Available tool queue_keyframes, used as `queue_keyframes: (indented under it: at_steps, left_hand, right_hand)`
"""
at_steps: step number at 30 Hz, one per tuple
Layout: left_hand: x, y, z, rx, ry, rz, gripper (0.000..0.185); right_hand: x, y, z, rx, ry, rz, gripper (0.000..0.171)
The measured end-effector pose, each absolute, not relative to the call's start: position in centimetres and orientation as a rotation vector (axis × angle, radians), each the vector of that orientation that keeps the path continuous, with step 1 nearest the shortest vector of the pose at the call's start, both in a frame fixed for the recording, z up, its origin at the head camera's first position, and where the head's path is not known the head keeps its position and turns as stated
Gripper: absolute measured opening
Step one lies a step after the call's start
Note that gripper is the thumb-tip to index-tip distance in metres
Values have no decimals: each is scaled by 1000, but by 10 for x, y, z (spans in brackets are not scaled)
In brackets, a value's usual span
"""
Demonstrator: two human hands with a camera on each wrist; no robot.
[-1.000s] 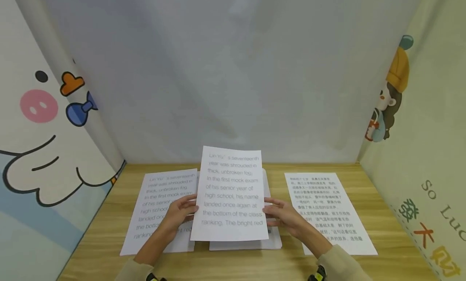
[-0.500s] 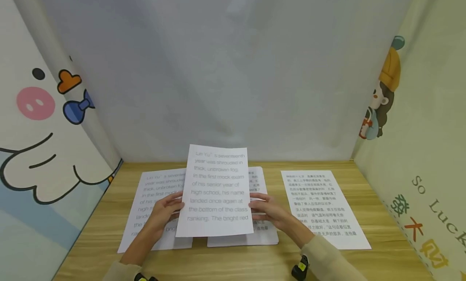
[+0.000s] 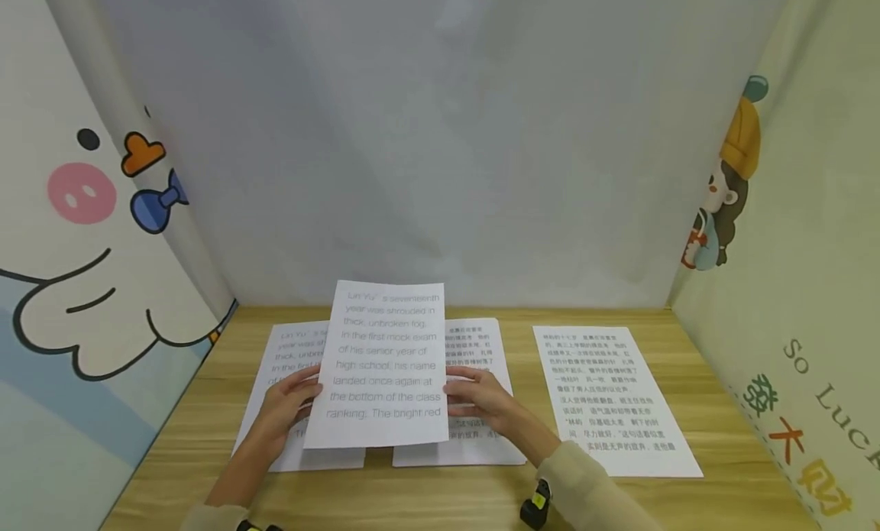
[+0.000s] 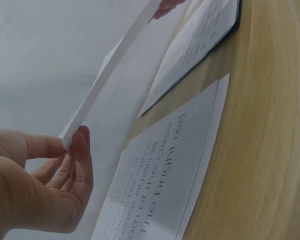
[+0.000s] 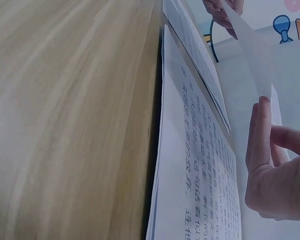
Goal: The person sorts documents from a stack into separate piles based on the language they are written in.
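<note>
Leftward drifts the English sheet [image 3: 382, 367] — held up over the left-hand page [image 3: 289, 363].
Left hand [image 3: 285, 409] and right hand [image 3: 481, 397] each pinch a side edge, thumb in front; the stack of Chinese pages [image 3: 474, 393] lies uncovered on the wooden table [image 3: 722, 409] — limp paper might sag or slip from so light a pinch.

right hand [image 5: 277, 172] pinching raised sheet [image 5: 250, 55]; printed stack [image 5: 200, 170] below

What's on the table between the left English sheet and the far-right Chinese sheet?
In the head view, a middle stack of Chinese-text pages lies there, partly covered by the held sheet.
</note>
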State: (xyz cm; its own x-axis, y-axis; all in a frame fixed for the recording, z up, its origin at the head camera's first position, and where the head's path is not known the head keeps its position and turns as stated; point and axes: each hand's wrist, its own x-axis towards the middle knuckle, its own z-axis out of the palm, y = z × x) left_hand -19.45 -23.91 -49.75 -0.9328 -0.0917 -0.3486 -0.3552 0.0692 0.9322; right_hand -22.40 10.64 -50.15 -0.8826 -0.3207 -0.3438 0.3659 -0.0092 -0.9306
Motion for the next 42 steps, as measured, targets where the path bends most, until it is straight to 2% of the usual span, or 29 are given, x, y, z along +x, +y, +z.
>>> queue_keyframes:
  at_steps: [12,20,42]
  left_hand:
    - [-191,-271,-505,-602,2191,1924,56]
    - [-185,-295,-524,-726,2155,1977,57]
    - [-191,-330,-538,-862,2299,1785,55]
  right_hand:
    - [-230,62,-509,30,1757,-1966,51]
    - [-225,35,-517,43,1699,-1970,53]
    - [-225,-6,-526,27,1660,-1923,44]
